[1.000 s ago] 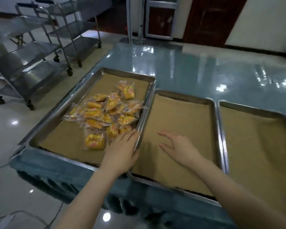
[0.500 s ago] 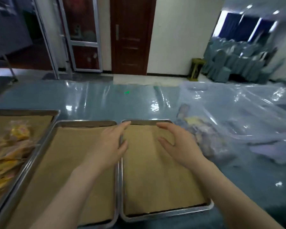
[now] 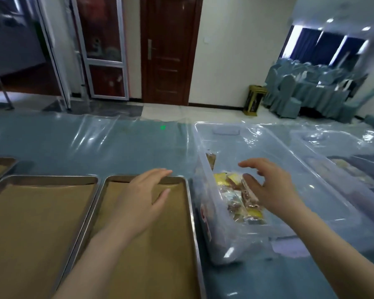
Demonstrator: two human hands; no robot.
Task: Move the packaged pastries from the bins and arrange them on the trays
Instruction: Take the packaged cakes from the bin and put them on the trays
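Note:
A clear plastic bin [image 3: 320, 190] stands on the blue table to the right of the trays, with several packaged pastries [image 3: 240, 197] in yellow and brown wrappers lying in it. My right hand [image 3: 268, 186] hovers over the pastries with fingers spread, holding nothing. My left hand [image 3: 145, 197] is open above the far part of a metal tray [image 3: 190, 223] lined with brown paper. A second lined tray [image 3: 52, 179] lies to its left; both show only paper.
A second clear bin [image 3: 354, 165] stands further right. The corner of a third tray [image 3: 0, 162] shows at the left edge. The table [image 3: 95, 145] is covered in shiny plastic film. Beyond it are doors, a bin and covered chairs.
The view has swung right, from the tray with pastries to the bins. My right hand has moved from the tray to above the bin; my left hand followed to the right tray.

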